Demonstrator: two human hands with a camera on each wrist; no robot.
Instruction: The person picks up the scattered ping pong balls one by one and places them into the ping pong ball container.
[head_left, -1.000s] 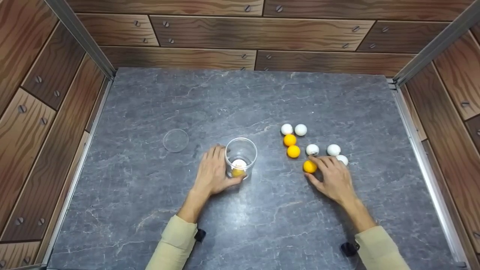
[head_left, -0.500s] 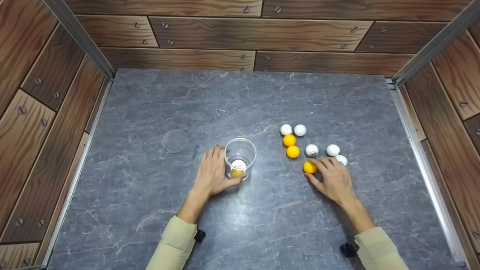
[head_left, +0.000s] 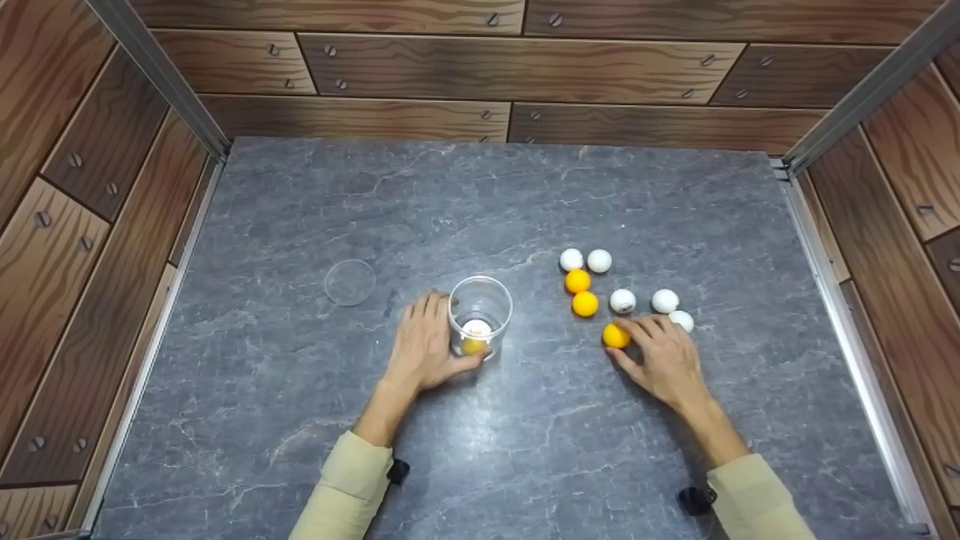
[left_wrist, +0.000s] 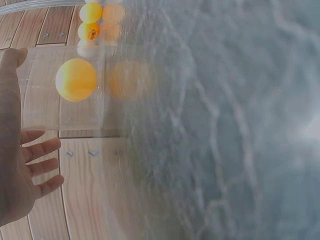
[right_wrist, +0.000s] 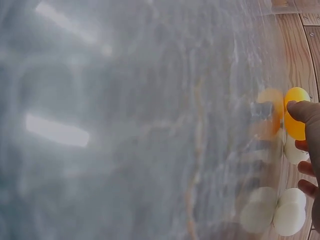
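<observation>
In the head view, a clear cup (head_left: 481,300) stands upright, a white ball (head_left: 476,328) and an orange ball (head_left: 473,346) low inside it. My left hand (head_left: 426,343) holds its left and near sides; the left wrist view shows the hand (left_wrist: 14,155) beside the cup (left_wrist: 37,95), fingers spread. Between thumb and fingertips, my right hand (head_left: 663,358) pinches another orange ball (head_left: 616,336) at table level. In the right wrist view, the hand's (right_wrist: 311,135) thumb overlaps orange balls (right_wrist: 295,125); which one it touches is unclear there.
A round clear lid (head_left: 350,283) lies left of the cup. Two orange balls (head_left: 577,281) (head_left: 585,304) and several white balls (head_left: 622,301) sit beyond the right hand. Wood-patterned walls (head_left: 517,71) border the grey tabletop (head_left: 420,202).
The orange ball at my right fingertips has shifted very slightly left, and the right fingers with it. My left hand stays at the cup.
</observation>
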